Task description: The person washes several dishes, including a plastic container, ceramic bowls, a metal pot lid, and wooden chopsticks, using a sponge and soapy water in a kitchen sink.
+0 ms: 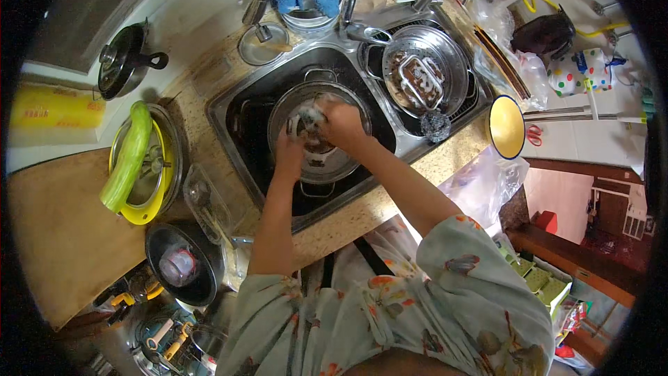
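Observation:
A round metal pot (342,167) with two loop handles stands in the left basin of the steel sink (245,162). Both my hands are inside its rim, on a small foamy item (308,117) that is blurred and mostly covered by fingers. My left hand (288,149) grips it from the near left side. Closed over its right side is my right hand (342,122), partly smeared by motion. Below the hands, part of another metal piece (319,159) shows in the pot. Suds hide its shape.
A perforated steamer pot (454,62) with a soapy wire-handled piece (421,81) fills the right basin, beside a steel-wool scrubber (436,126). The faucet (365,32) reaches over the divider. A yellow enamel bowl (507,128) stands right; a green gourd (128,159) lies across a yellow-rimmed strainer (143,215).

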The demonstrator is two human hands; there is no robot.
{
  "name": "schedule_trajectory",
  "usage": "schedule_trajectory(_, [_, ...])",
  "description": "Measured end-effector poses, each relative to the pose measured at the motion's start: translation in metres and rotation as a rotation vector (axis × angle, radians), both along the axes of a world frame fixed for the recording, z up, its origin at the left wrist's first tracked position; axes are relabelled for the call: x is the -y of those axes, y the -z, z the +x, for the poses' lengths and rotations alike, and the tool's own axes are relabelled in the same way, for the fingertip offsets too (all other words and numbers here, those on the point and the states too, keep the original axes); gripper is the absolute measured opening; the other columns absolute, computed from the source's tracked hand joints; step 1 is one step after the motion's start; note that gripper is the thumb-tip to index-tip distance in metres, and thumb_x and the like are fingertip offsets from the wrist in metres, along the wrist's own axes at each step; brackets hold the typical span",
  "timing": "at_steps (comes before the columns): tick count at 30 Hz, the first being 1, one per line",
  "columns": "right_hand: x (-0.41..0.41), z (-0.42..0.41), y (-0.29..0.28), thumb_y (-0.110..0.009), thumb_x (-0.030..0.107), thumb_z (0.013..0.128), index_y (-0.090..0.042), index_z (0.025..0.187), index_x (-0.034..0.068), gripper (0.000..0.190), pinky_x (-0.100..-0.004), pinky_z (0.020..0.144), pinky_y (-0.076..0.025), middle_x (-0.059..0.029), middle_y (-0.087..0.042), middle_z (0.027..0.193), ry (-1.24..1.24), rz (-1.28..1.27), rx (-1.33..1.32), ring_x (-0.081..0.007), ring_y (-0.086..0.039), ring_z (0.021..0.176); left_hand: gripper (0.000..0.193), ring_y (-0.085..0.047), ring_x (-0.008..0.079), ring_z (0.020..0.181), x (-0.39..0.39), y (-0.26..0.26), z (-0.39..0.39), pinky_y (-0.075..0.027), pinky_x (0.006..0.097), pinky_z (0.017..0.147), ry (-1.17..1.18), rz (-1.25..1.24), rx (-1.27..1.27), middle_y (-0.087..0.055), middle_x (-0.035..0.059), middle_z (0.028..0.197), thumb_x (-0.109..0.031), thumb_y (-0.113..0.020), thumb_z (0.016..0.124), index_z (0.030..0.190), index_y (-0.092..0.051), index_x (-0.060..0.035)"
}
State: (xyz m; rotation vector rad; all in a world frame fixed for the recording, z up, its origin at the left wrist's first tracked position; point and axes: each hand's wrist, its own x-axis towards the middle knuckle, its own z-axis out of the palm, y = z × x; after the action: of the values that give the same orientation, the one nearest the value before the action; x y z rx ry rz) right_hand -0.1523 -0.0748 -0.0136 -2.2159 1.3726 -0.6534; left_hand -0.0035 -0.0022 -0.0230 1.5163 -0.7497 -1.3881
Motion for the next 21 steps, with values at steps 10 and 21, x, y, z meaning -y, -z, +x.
schedule_trajectory(10, [0.038, -0.006, 0.002, -0.069, 0.019, 0.078, -0.065, 0.091, 0.003, 0.021, -0.0432, 0.074, -0.048, -0.0214, -0.063, 0.085, -0.117, 0.258, 0.283, -0.0412, -0.061, 0.081, 0.041, -0.060, 0.0177, 0.092, 0.002, -0.044, 0.021, -0.048, 0.0319, 0.083, -0.026, -0.124, 0.074, -0.063, 0.0092, 0.108, -0.010, -0.064, 0.089, 0.124, -0.051, 0.0042])
schedule_trajectory(21, [0.033, -0.001, 0.014, -0.066, 0.030, 0.079, -0.061, 0.092, 0.001, 0.032, -0.0498, 0.074, -0.050, -0.0245, -0.064, 0.080, 0.026, 0.139, -0.044, -0.0417, -0.063, 0.080, 0.033, -0.059, 0.0159, 0.087, 0.010, -0.037, 0.021, -0.048, 0.0306, 0.079, -0.034, -0.143, 0.065, -0.064, 0.0058, 0.102, -0.004, -0.066, 0.083, 0.114, -0.058, 0.0020])
